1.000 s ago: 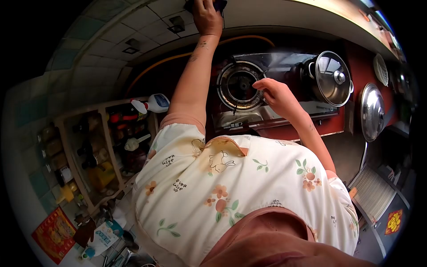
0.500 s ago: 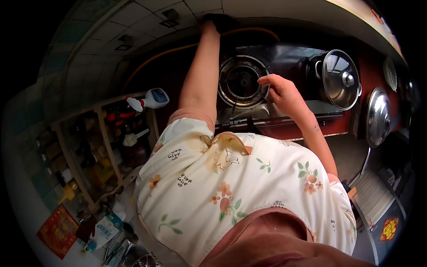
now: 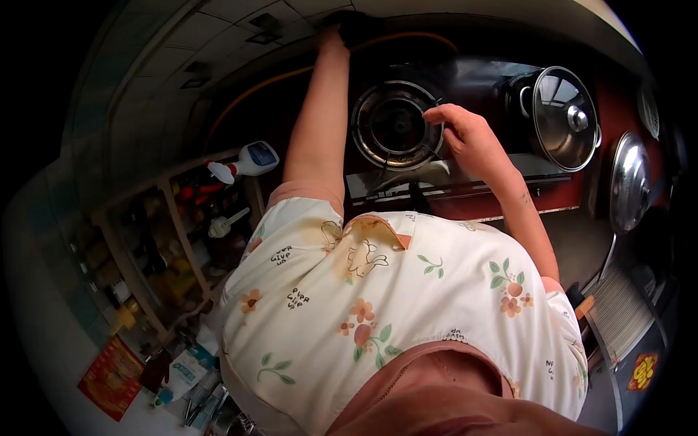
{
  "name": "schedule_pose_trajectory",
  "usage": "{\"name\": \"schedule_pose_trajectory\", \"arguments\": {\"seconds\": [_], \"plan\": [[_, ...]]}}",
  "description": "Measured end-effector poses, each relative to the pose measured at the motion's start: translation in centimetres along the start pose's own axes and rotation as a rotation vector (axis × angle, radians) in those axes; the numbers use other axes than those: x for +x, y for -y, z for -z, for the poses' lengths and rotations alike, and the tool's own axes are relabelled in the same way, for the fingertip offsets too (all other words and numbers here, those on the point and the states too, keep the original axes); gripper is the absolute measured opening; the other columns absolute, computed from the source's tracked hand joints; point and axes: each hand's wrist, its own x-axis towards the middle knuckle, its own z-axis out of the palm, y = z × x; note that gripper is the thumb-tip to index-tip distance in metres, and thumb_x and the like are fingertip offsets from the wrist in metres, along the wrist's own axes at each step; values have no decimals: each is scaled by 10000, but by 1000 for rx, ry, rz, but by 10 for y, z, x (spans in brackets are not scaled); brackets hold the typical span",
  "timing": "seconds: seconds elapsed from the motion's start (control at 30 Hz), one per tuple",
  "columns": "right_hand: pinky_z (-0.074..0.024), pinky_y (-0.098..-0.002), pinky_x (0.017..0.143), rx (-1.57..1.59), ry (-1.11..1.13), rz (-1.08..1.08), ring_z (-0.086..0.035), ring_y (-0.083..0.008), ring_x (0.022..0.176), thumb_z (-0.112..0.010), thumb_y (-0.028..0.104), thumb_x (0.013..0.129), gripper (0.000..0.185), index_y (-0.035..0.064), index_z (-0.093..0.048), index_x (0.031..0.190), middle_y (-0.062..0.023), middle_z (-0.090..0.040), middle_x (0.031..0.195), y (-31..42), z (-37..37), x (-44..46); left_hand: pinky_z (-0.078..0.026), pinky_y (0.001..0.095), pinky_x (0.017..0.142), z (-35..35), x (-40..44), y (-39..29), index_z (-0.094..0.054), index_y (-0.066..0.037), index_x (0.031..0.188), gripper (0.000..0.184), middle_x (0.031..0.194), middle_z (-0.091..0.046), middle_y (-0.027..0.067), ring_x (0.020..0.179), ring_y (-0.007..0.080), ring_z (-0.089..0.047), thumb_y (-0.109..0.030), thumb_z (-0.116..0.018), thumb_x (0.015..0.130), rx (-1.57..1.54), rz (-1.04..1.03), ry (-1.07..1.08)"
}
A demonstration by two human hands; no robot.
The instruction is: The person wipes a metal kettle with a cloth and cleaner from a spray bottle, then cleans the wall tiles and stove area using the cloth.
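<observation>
My left arm stretches far forward to the back wall. My left hand [image 3: 331, 38] is at a dark shape [image 3: 356, 27] there, and its fingers are lost in shadow, so I cannot tell what they touch. Over the right edge of the round gas burner [image 3: 396, 125] hovers my right hand [image 3: 465, 134]. Its fingers are loosely bent, with the thumb apart and nothing between them. The burner has a metal ring and pan supports, and no pot stands on it. A dark pot with a glass lid [image 3: 564, 120] stands to the right of this hand.
A yellow hose [image 3: 283, 75] curves along the back. On the left, a spray bottle [image 3: 256, 158] stands by a shelf rack [image 3: 185, 243] full of kitchen goods. A metal lid [image 3: 630, 182] is at the right, above a ridged draining surface [image 3: 625, 312].
The view has shifted and darkened slightly. My left hand appears a little further left and up; my right hand stays by the burner, a little higher in view.
</observation>
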Motion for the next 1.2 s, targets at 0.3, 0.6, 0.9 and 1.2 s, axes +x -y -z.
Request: {"name": "schedule_pose_trajectory", "arguments": {"seconds": [0.3,0.6,0.9,1.2], "plan": [[-543,-357,927,90,-51,-48,-695,-291,1015,-497,-57,886,308,-8,-657,1144,-155,-714,1077,-42,11,-19,-515,457,937,-4,-43,-60,-567,-8,1338,357,1351,-572,179,1169,321,-600,-130,-571,1002,59,119,-53],[-537,-391,926,45,-126,-60,-667,-330,1023,-507,-18,889,274,1,-661,1116,-156,-693,1085,-50,29,-27,-467,479,1051,-186,-117,72,-501,-40,1407,439,1411,-528,183,1296,329,-512,-119,-573,981,-80,363,280],[-539,-390,915,87,-196,7,-667,-325,1010,-498,-20,892,266,-5,-655,1106,-153,-691,1071,-61,40,-42,-446,511,1080,-117,-78,20,-484,-32,1422,440,1442,-501,188,1316,346,-493,-118,-534,993,25,264,193],[-543,-377,925,199,-258,-73,-673,-322,1021,-485,-37,878,285,-17,-654,1107,-168,-692,1068,-76,54,-74,-425,544,1108,-157,-105,42,-467,-24,1437,443,1473,-474,193,1336,363,-474,-116,-494,1005,130,250,221]]}}
